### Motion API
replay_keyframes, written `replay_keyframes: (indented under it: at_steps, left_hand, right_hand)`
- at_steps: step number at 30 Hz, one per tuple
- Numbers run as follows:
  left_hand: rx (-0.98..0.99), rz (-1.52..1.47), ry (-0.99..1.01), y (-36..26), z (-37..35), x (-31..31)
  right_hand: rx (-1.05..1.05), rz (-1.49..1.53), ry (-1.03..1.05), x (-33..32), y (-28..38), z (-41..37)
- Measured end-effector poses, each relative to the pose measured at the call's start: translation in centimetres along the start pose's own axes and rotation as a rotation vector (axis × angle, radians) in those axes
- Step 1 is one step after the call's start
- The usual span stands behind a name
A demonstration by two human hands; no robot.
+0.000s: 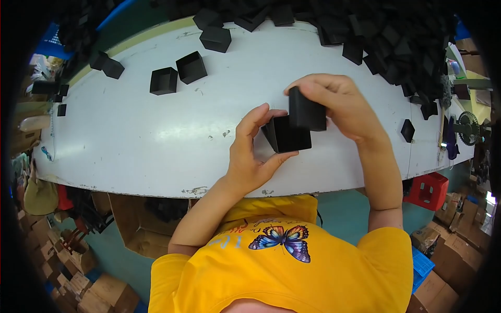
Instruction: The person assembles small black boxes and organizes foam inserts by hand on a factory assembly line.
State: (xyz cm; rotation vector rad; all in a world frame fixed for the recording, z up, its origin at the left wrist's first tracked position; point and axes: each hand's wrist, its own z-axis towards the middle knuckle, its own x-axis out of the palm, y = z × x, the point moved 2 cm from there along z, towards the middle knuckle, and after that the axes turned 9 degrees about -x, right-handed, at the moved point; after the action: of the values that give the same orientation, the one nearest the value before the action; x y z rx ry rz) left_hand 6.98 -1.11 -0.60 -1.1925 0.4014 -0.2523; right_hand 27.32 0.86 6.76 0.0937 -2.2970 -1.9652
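Note:
My left hand is closed around an open black box, thumb along its near side and fingers behind it. Its hollow faces up toward me. In my right hand is a second black box piece, gripped from above and from the right side. This piece overlaps the upper right part of the first box in this view. Both are held over the white table, close to its front edge.
A big heap of black boxes covers the back right. Two open black boxes sit at the back left, with several more along the far edge. A red stool and cardboard boxes stand right, below the table. An open carton is under the front edge.

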Motion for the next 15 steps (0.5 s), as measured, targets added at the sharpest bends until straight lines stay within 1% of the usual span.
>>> replay_keyframes:
  at_steps: [2,3,5,6,9,12,15]
  left_hand:
    - [-0.036,0.030,0.003,-0.2,-0.1,-0.3]
    - [-0.064,0.038,0.006,-0.2,-0.1,-0.3]
    - [-0.121,0.054,0.014,-0.4,-0.1,-0.6]
    - [-0.117,0.054,0.019,-0.4,0.0,-0.7]
    - [-0.101,0.053,0.020,-0.8,0.2,-0.7]
    - [-0.067,0.065,0.002,-1.0,0.5,-0.8]
    - [-0.048,0.067,0.002,-0.9,0.6,-0.8]
  right_hand:
    - [-0.022,-0.083,-0.047,1.3,-1.6,0.7]
    - [0.019,-0.116,0.005,1.7,-1.0,0.7]
    - [-0.028,-0.238,0.003,2.4,-0.4,0.5]
    - [-0.053,-0.301,0.001,2.7,-0.1,0.3]
    - [-0.428,-0.608,-0.092,4.1,0.1,-1.0]
    - [-0.493,-0.832,-0.098,4.7,0.8,-2.2]
    - [-0.581,-0.965,-0.217,5.7,0.5,-3.1]
